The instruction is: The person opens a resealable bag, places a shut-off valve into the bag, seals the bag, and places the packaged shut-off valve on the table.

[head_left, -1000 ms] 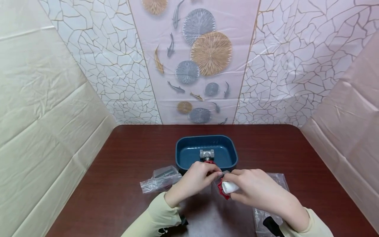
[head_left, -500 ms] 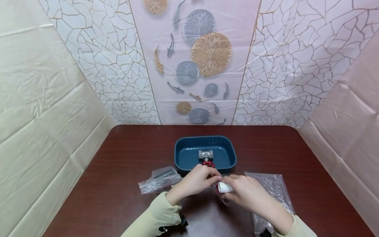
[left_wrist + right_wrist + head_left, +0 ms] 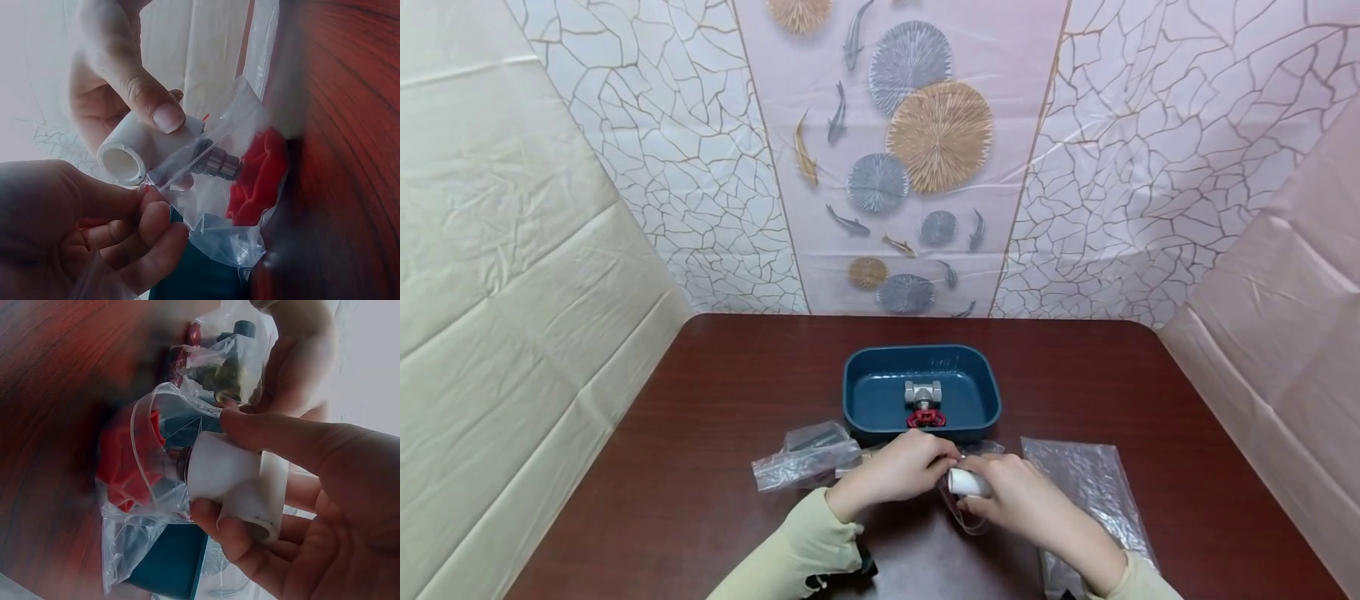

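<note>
My right hand (image 3: pixel 1026 496) grips the white plastic body (image 3: pixel 222 465) of a valve, thumb on one side and fingers on the other. Its metal stem runs to a red handwheel (image 3: pixel 259 178), which lies inside a clear plastic bag (image 3: pixel 228 244). The white body sticks out of the bag's mouth. Thumb and finger of my left hand (image 3: pixel 898 471) pinch the bag's edge beside the valve. Just beyond both hands, a blue tray (image 3: pixel 865 396) holds a metal valve (image 3: pixel 923 393) with its own red handwheel (image 3: pixel 927 418).
On the left lies a clear bag (image 3: pixel 808 457) with dark contents. Behind the left hand, the right wrist view shows bagged brass-coloured fittings (image 3: pixel 225 378). A flat clear plastic bag (image 3: pixel 1086 475) lies at the right, partly under the right forearm. Fabric walls surround the brown table (image 3: pixel 752 358).
My right hand has moved left and slightly down with the white valve, so more of the flat bag shows. My left hand has lowered slightly, uncovering the red handwheel in the tray.
</note>
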Action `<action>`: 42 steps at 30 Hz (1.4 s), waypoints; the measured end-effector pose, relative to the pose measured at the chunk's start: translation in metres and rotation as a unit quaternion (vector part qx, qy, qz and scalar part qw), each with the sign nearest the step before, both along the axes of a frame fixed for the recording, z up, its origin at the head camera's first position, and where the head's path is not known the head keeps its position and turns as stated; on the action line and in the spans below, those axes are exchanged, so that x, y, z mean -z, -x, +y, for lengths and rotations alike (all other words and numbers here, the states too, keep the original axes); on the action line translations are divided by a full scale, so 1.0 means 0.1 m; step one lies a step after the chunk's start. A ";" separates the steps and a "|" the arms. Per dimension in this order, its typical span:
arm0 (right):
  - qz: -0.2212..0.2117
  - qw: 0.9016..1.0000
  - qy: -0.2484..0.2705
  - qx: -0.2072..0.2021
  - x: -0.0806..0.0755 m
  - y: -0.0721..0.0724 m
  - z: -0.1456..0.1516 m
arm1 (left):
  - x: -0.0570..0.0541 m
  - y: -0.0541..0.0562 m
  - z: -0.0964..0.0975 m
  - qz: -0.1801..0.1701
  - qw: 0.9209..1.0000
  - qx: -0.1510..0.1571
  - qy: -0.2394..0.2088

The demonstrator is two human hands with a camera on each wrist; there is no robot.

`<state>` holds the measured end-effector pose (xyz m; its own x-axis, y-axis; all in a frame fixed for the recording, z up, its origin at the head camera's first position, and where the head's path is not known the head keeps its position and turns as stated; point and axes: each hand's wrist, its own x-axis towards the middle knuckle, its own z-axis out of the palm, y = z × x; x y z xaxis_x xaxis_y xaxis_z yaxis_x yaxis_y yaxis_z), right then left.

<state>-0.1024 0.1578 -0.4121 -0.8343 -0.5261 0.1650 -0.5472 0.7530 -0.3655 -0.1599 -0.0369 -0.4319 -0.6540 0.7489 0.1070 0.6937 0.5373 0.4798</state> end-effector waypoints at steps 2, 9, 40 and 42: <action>-0.004 1.000 0.002 0.005 0.00 0.00 0.00 | 0.01 0.01 0.00 0.005 1.000 -0.002 0.001; -0.035 0.996 -0.034 0.070 -0.03 -0.04 0.05 | 0.03 0.02 0.00 0.013 1.000 -0.004 -0.001; 0.068 0.997 0.043 -0.008 0.16 -0.05 0.20 | -0.08 -0.10 -0.04 0.018 0.998 0.038 0.038; 0.068 0.997 0.039 -0.002 0.14 -0.06 0.21 | -0.08 -0.10 -0.03 0.018 0.998 0.041 0.034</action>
<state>-0.0959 0.1788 -0.4257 -0.7988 -0.5111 0.3173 -0.5992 0.7230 -0.3438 -0.1499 -0.0404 -0.4240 -0.5865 0.8063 0.0767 0.7533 0.5081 0.4176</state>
